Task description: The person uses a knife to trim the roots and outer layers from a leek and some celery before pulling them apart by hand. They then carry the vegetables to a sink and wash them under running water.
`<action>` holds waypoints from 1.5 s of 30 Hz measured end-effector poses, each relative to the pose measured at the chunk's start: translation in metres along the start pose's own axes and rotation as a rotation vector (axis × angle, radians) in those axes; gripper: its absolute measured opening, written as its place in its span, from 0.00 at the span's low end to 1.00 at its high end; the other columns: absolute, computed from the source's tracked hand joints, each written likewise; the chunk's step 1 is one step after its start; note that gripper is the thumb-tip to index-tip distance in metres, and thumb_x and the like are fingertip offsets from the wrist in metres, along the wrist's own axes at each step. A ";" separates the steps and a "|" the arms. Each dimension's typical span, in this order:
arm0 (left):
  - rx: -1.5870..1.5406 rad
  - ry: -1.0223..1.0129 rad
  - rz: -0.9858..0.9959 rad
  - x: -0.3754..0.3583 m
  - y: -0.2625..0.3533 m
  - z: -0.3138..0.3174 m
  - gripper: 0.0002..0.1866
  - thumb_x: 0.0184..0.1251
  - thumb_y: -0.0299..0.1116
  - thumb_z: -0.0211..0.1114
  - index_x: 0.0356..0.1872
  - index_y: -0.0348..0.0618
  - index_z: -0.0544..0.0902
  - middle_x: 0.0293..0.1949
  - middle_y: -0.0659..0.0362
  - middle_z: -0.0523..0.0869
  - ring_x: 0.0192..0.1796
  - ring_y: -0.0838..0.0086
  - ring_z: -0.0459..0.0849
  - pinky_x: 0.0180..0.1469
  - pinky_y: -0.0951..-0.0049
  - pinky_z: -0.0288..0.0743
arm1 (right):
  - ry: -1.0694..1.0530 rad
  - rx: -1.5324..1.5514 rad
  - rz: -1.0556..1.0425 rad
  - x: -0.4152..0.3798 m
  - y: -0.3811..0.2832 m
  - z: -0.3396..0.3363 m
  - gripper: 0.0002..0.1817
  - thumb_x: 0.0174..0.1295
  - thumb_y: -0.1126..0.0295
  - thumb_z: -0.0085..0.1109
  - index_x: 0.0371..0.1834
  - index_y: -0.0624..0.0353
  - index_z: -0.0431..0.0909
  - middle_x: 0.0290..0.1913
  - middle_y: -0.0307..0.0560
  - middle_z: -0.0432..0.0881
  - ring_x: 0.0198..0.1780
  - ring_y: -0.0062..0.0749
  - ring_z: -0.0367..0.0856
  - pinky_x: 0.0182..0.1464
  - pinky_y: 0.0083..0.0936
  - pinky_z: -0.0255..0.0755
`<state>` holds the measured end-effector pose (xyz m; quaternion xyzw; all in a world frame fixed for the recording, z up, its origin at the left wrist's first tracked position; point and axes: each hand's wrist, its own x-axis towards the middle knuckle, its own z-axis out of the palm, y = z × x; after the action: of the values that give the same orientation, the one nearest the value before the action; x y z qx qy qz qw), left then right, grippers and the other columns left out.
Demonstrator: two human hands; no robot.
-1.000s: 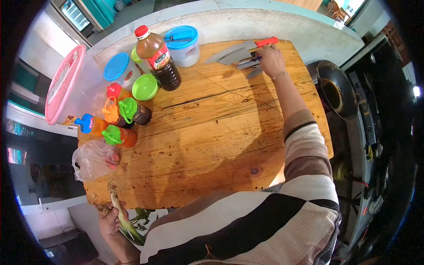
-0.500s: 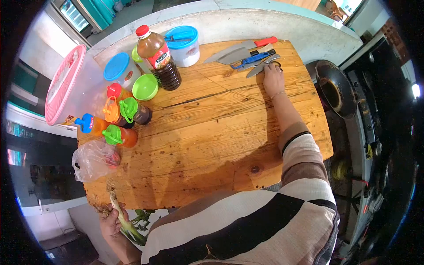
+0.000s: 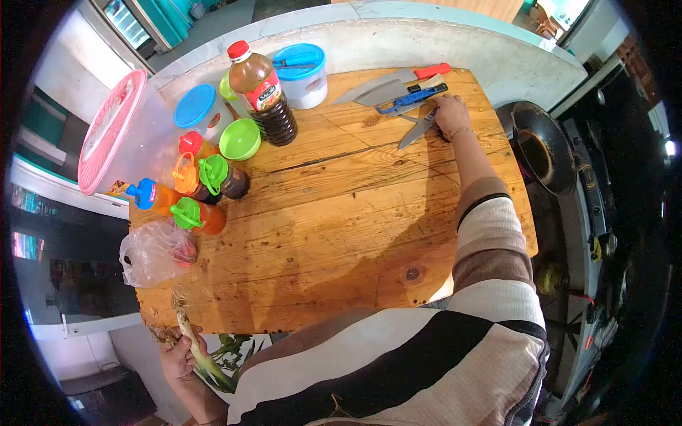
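At the table's lower left edge, my left hand (image 3: 179, 355) is closed round green onions (image 3: 190, 336), their roots pointing up and green leaves hanging down. Dark green leafy stems (image 3: 231, 348) show beside them, partly hidden by the striped sleeve and shirt. My right hand (image 3: 452, 116) reaches to the far right of the table, fingers wrapped over the handles of scissors (image 3: 418, 133). Their pointed metal blades stick out toward the lower left; the handles are mostly covered. Just beyond lie a blue-handled tool (image 3: 410, 99) and a red-handled knife (image 3: 398, 77).
A dark sauce bottle (image 3: 266, 99), blue-lidded tubs (image 3: 305, 84), a green bowl (image 3: 240, 139) and several squeeze bottles (image 3: 199, 216) stand at the left. A plastic bag (image 3: 153, 252) lies near the left edge. Right of the table is a wok (image 3: 543, 149).
My right hand has shifted slightly right, and the scissors have come away from the knives and turned, blades angled more toward me. My left hand keeps its hold on the green onions.
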<state>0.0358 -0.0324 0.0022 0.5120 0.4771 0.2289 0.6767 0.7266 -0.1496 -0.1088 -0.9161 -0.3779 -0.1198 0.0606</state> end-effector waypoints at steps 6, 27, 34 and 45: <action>-0.001 0.046 -0.013 -0.007 -0.004 -0.004 0.26 0.51 0.45 0.70 0.41 0.31 0.77 0.19 0.49 0.79 0.12 0.78 0.70 0.11 0.85 0.50 | -0.095 0.008 -0.110 -0.010 -0.014 -0.011 0.12 0.51 0.74 0.51 0.37 0.51 0.82 0.39 0.48 0.79 0.49 0.45 0.73 0.52 0.38 0.67; 0.064 0.001 -0.004 0.014 -0.008 -0.017 0.24 0.54 0.41 0.66 0.45 0.31 0.76 0.21 0.52 0.80 0.15 0.78 0.73 0.14 0.84 0.57 | -0.082 0.218 -0.075 -0.068 -0.003 -0.018 0.12 0.58 0.71 0.47 0.43 0.63 0.75 0.38 0.63 0.78 0.41 0.60 0.75 0.43 0.46 0.69; 0.241 -0.030 -0.053 0.010 0.006 0.000 0.18 0.58 0.37 0.62 0.45 0.35 0.79 0.20 0.62 0.80 0.16 0.87 0.68 0.16 0.87 0.53 | 0.004 0.421 -0.173 -0.053 -0.034 -0.024 0.15 0.61 0.69 0.47 0.48 0.64 0.76 0.29 0.53 0.80 0.35 0.46 0.79 0.39 0.35 0.71; 0.156 -0.152 -0.096 0.008 -0.025 -0.042 0.13 0.61 0.39 0.64 0.42 0.44 0.81 0.19 0.68 0.80 0.17 0.91 0.67 0.16 0.87 0.54 | -0.939 1.208 -0.311 -0.200 -0.299 -0.188 0.13 0.62 0.70 0.53 0.48 0.62 0.78 0.22 0.33 0.71 0.16 0.12 0.64 0.17 0.12 0.58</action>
<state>-0.0025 -0.0155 -0.0250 0.5556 0.4649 0.1187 0.6790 0.3454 -0.1113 0.0258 -0.6155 -0.4877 0.5000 0.3652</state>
